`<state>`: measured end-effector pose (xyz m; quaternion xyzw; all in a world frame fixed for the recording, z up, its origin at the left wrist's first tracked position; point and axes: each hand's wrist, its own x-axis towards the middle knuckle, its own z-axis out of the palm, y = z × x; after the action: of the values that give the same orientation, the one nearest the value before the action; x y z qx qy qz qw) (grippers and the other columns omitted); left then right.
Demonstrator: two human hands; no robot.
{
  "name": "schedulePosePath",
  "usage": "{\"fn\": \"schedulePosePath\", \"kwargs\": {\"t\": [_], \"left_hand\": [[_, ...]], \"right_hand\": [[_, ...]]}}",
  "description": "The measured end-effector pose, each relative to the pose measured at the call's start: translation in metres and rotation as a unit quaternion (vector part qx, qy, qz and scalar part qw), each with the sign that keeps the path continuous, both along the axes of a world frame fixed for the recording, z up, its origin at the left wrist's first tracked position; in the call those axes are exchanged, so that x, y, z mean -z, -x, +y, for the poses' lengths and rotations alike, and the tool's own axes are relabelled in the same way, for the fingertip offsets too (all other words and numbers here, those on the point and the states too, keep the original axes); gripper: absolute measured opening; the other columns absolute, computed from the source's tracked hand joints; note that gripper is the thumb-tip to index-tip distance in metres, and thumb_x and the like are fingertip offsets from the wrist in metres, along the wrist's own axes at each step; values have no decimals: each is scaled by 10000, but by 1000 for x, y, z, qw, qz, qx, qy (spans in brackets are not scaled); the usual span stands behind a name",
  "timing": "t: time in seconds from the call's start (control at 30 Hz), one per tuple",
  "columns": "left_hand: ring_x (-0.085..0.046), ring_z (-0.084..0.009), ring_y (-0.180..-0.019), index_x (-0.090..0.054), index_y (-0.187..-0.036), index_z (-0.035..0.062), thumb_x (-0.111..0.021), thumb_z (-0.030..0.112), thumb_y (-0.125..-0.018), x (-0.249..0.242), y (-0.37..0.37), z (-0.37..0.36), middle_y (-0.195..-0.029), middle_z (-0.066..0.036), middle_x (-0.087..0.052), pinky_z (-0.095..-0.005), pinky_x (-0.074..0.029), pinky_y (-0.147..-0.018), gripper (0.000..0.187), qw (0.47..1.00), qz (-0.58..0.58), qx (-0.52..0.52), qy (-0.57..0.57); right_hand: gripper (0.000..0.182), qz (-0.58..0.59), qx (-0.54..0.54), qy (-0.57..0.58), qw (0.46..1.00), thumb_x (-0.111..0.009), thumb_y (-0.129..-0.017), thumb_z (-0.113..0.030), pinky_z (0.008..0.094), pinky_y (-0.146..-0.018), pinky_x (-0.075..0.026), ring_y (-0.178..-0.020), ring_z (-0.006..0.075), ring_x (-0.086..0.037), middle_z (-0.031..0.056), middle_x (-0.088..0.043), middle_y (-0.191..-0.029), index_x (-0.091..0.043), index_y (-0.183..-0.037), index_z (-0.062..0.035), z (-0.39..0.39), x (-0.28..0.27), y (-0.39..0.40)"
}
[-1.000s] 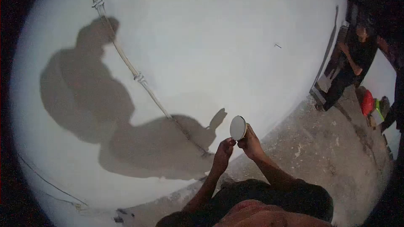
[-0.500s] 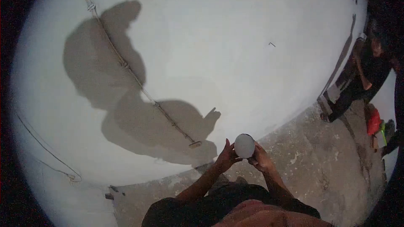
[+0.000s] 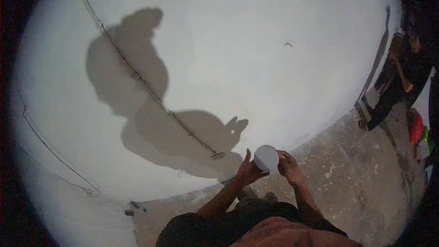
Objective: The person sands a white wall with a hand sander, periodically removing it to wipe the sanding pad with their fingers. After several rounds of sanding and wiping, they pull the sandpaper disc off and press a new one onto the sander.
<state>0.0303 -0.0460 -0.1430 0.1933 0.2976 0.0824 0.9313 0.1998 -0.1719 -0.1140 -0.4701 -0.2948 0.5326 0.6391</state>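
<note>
Round, pale grey disc [image 3: 266,157] sits between the two hands, up in the air, with its flat face turned up to the eyes. It looks as wide as it is tall, so no long way shows. The right hand [image 3: 290,166] grips its right edge. The left hand [image 3: 249,173] is spread, with its thumb up and its fingers by the low left edge, so both hands are near. Past the disc is a big white wall [image 3: 219,55]; a thin pale pipe [image 3: 118,51] runs down it, left of the hands. Rough grey floor [image 3: 329,174] lies below. A person in dark clothes [image 3: 397,92] is well apart, far to the right.
</note>
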Motion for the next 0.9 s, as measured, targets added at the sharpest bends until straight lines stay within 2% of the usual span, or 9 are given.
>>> {"fn": "schedulePosePath", "kwargs": {"t": [0.13, 0.17, 0.2, 0.37, 0.43, 0.47, 0.53, 0.73, 0.9], "left_hand": [[-169, -368, -1498, -175, -1574, 120, -271, 706, -976, -65, 15, 35, -1626, -148, -217, -605, -56, -1206, 843, 974, -104, -201, -24], [-179, -379, -1492, -184, -1569, 112, -254, 708, -977, -51, 28, 62, -1618, -160, -228, -607, -111, -1201, 842, 839, -532, -78, 88], [-251, -380, -1467, -198, -1560, 106, -287, 697, -980, -97, 39, 61, -1592, -178, -277, -624, -185, -1180, 833, 949, -145, -250, -130], [-351, -340, -1422, -218, -1550, 43, -437, 516, -1027, -196, 72, 88, -1575, -187, -306, -473, -255, -1196, 738, 799, -176, -411, -401], [-300, -379, -1446, -222, -1543, 11, -260, 659, -1005, -214, 68, 104, -1571, -222, -274, -561, -205, -1192, 843, 472, 140, -550, -675], [-300, -379, -1446, -222, -1543, 11, -260, 659, -1005, -224, 66, 117, -1571, -222, -274, -561, -205, -1192, 843, 467, 144, -553, -674], [-244, -465, -1447, -206, -1539, -15, -385, 513, -1039, -238, 62, 144, -1582, -244, -233, -608, -162, -1182, 748, 115, 225, -559, -790], [-147, -574, -1442, -269, -1519, -15, -514, 151, -992, -260, 52, 169, -1568, -374, -126, -662, -119, -1163, 604, -76, 517, -308, -795], [-105, -557, -1461, -322, -1507, -16, -450, 245, -1029, -261, 49, 183, -1556, -404, -106, -675, -127, -1146, 559, 4, 475, -360, -803]], "right_hand": [[390, -12, 61, 19, 998, -541, -1037, -373, 241, -435, -215, -474, 30, -278, -66, -409, -633, -588, -1244, -46, -1, -4, 3], [397, 6, 70, 12, 997, -535, -1038, -382, 244, -435, -208, -477, 31, -270, -64, -398, -631, -589, -1239, -43, -1, -3, 4], [407, -5, 72, 19, 997, -527, -1039, -398, 245, -438, -203, -483, 31, -273, -63, -398, -639, -592, -1223, -41, -1, -3, 6], [430, 3, 32, 18, 999, -535, -1028, -428, 242, -442, -205, -494, 32, -291, -61, -410, -655, -599, -1203, -41, 3, -4, 6], [437, -10, 20, 22, 1000, -537, -1025, -438, 240, -443, -208, -497, 33, -296, -61, -413, -660, -601, -1195, -40, 6, -6, 8], [445, -26, 23, 25, 999, -538, -1022, -448, 240, -443, -211, -497, 34, -299, -61, -412, -654, -605, -1181, -38, 7, -7, 9], [452, -44, 21, 25, 998, -538, -1019, -459, 239, -442, -215, -497, 34, -303, -61, -410, -647, -609, -1167, -37, 11, -6, 10], [432, -51, 9, 6, 999, -514, -1031, -462, 246, -429, -213, -475, 33, -292, -59, -406, -615, -620, -1061, -44, 13, -2, 10], [405, -69, 22, 12, 997, -503, -1042, -434, 249, -427, -213, -471, 33, -286, -59, -406, -617, -605, -984, -47, 4, -2, 4]]}}
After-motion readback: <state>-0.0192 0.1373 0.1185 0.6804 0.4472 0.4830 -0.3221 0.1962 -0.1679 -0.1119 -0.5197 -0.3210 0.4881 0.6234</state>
